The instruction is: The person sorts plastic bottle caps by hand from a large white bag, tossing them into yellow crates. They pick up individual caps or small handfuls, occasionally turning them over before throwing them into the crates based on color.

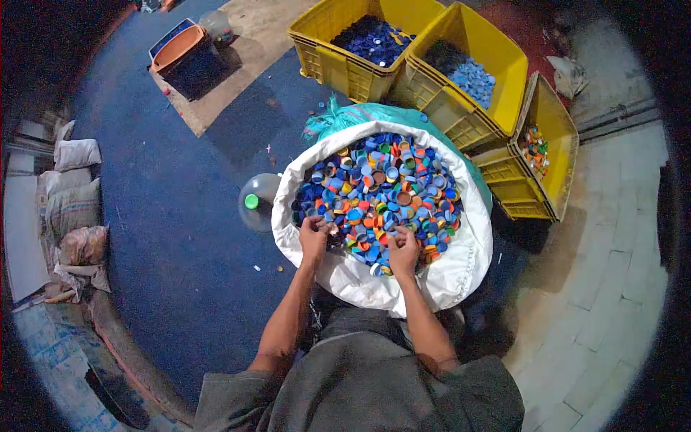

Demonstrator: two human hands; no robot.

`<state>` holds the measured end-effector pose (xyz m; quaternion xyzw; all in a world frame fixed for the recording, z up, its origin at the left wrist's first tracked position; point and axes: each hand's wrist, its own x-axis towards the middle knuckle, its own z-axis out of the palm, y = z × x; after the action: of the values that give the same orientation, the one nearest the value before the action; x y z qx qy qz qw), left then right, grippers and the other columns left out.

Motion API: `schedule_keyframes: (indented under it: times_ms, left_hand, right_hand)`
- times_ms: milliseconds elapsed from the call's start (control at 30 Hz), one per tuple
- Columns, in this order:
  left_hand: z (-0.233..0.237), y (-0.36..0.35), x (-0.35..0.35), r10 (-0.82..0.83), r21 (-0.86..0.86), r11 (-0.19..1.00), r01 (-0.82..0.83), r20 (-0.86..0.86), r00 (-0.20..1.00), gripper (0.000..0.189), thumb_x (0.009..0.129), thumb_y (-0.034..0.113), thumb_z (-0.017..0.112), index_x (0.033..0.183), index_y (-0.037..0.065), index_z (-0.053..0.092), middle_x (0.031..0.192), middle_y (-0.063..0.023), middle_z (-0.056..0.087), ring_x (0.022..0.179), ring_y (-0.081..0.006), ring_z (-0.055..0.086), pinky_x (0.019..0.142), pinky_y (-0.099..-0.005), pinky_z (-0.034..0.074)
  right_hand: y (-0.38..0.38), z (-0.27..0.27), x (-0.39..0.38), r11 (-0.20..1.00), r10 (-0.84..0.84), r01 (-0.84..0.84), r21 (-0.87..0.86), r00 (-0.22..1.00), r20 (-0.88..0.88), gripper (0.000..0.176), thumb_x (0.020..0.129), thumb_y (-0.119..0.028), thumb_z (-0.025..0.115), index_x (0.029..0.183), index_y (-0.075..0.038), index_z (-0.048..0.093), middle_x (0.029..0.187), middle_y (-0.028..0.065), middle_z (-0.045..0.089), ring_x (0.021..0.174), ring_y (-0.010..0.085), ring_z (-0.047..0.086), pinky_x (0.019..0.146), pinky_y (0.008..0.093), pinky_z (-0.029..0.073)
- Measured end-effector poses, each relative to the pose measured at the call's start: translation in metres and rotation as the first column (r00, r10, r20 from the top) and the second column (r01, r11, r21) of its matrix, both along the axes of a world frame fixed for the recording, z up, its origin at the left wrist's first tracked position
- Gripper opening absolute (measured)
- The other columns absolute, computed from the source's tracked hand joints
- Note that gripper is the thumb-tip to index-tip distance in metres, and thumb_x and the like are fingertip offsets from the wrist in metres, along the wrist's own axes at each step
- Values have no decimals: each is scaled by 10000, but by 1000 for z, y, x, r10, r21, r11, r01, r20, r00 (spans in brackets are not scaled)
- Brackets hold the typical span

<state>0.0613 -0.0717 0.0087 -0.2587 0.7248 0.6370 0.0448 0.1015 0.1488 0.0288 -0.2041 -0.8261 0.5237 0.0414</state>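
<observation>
Inside the near rim of the sack (360, 282), the right hand (403, 250) and left hand (314, 239) are at the caps (392, 194), fingers curled; whether they grip any, I cannot tell. A light, shallow pinch should suit such loose pieces. Crates (440, 101) stand far right.

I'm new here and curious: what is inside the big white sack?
The white sack holds a heap of colourful caps, many blue, others orange, green, yellow or brown. Only the top shows; whatever lies deeper, or under the left hand and right hand, is covered.
</observation>
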Motion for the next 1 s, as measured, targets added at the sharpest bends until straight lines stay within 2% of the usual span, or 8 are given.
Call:
schedule_keyframes:
  times_ms: [100,200,233,367,467,600,900,1000]
  left_hand:
    - [2,6,3,-40,-20,999,39,-52,998,283,747,35,693,989,-7,552,842,-70,629,770,-144,602,718,-272,493]
    - [-2,10,8,-96,-92,992,90,-62,993,264,748,44,699,968,-2,562,827,-55,632,767,-136,605,711,-268,496]
    - [0,12,10,-116,-129,986,108,-52,992,257,748,48,700,962,0,566,823,-50,632,767,-132,605,709,-267,496]
    - [-9,14,17,-155,-121,982,148,-52,986,244,751,57,698,956,9,575,843,-50,644,760,-121,608,704,-262,497]
    - [8,22,19,-176,-123,978,171,-36,984,248,751,55,695,963,6,576,850,-58,649,762,-125,613,698,-262,497]
    - [19,30,16,-226,-194,957,217,-25,974,270,744,58,695,975,-2,570,851,-86,650,779,-153,625,702,-286,502]
    - [15,52,13,-369,-334,894,297,-176,913,409,690,91,712,1057,21,546,918,-130,643,782,-268,611,734,-357,481]
    - [33,57,8,-439,-422,841,340,-164,883,462,685,96,716,1102,28,530,964,-122,639,798,-293,580,746,-382,462]
  right_hand:
    - [6,4,2,998,8,-6,57,999,-44,319,773,-48,696,1055,3,556,741,43,590,621,105,548,560,252,457]
    - [17,-1,8,915,206,-131,381,965,-163,335,763,-53,695,1062,-3,553,809,78,616,635,155,574,580,284,482]
    - [16,1,12,904,230,-175,390,968,-100,393,741,-74,709,1089,1,543,897,117,627,763,232,594,692,342,493]
    - [9,14,17,822,340,-261,507,938,-67,532,709,-146,738,1155,25,505,994,138,620,1007,313,509,893,415,404]
    - [6,5,18,828,322,-283,485,947,3,579,709,-156,743,1193,23,480,1028,141,618,1013,319,503,889,417,405]
    - [2,-3,14,783,304,-235,575,952,-25,610,707,-143,747,1225,8,463,1019,135,623,1010,318,506,875,411,409]
    - [5,3,11,881,263,-225,416,964,-36,614,707,-103,750,1241,-24,456,978,107,618,923,273,558,858,399,422]
    - [10,5,14,963,193,-176,202,979,-66,613,717,-107,747,1248,-32,450,958,102,615,864,247,584,800,370,458]
